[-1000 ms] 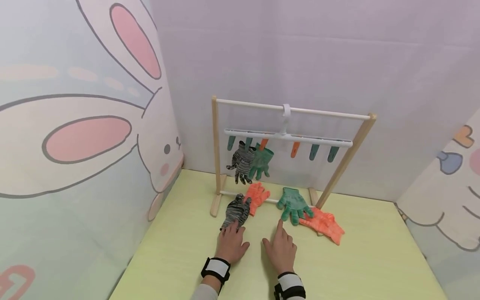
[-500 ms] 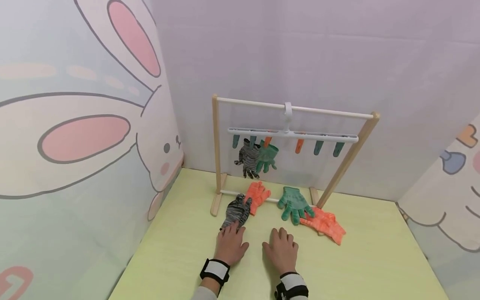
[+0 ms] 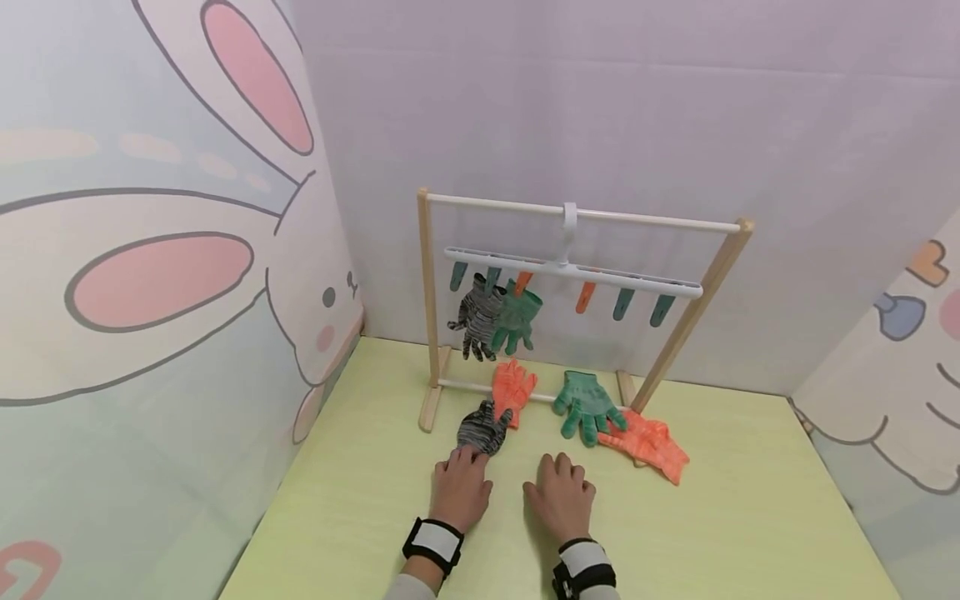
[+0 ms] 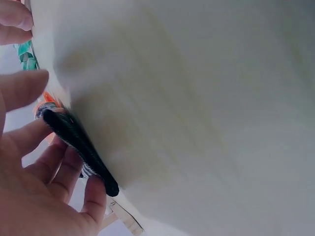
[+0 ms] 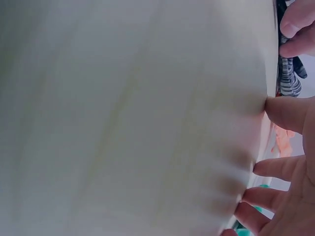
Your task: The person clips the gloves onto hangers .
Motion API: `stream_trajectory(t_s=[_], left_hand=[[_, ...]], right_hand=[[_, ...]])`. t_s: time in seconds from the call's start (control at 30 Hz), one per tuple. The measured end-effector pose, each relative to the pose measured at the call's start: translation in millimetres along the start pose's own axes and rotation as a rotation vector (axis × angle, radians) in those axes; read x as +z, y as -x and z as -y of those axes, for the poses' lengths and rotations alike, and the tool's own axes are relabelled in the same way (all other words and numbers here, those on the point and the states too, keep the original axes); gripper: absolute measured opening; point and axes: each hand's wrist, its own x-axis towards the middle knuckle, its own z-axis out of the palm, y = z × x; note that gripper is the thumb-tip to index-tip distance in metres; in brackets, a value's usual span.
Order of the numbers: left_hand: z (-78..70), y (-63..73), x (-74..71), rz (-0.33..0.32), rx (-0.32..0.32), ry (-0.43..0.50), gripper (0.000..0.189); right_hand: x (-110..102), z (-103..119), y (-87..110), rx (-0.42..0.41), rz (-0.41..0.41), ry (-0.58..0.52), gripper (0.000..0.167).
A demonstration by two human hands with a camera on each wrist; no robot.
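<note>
In the head view my left hand (image 3: 461,490) rests at the near end of a black-and-grey knit glove (image 3: 482,429) on the table. Its fingertips touch the glove's dark cuff (image 4: 81,152) in the left wrist view, while the thumb stands apart from it. My right hand (image 3: 562,498) lies to the right, bent fingertips on the tabletop, holding nothing. Beyond the knit glove is an orange glove (image 3: 513,392). A green glove (image 3: 585,406) lies farther right, partly over another orange glove (image 3: 648,446).
A wooden rack (image 3: 429,292) with a white top rod stands at the back. From it hangs a white hanger (image 3: 592,273) with several green and orange clips. A striped glove (image 3: 480,315) and a green glove (image 3: 517,317) hang on its left half. Printed cloth walls surround the yellow table (image 3: 675,533).
The black-and-grey glove on the table has shifted slightly right and looks more bunched. My right index finger, stretched out earlier, has drawn back and bent. The hanger has swung a little.
</note>
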Motion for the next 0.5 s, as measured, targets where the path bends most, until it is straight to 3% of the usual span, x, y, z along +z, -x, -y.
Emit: stream_trajectory(t_s=[0.33,0.5], left_hand=[[-1.1,-2.4,-6.1,-0.047,-0.019,0.122,0.023],[2.2,-2.4,-5.4,-0.026,0.044,0.253,0.028]], right_hand=[[1.1,-0.4,-2.1,-0.01,0.037,0.066,0.05],[-1.4,1.6,-2.0,0.019,0.076,0.013,0.051]])
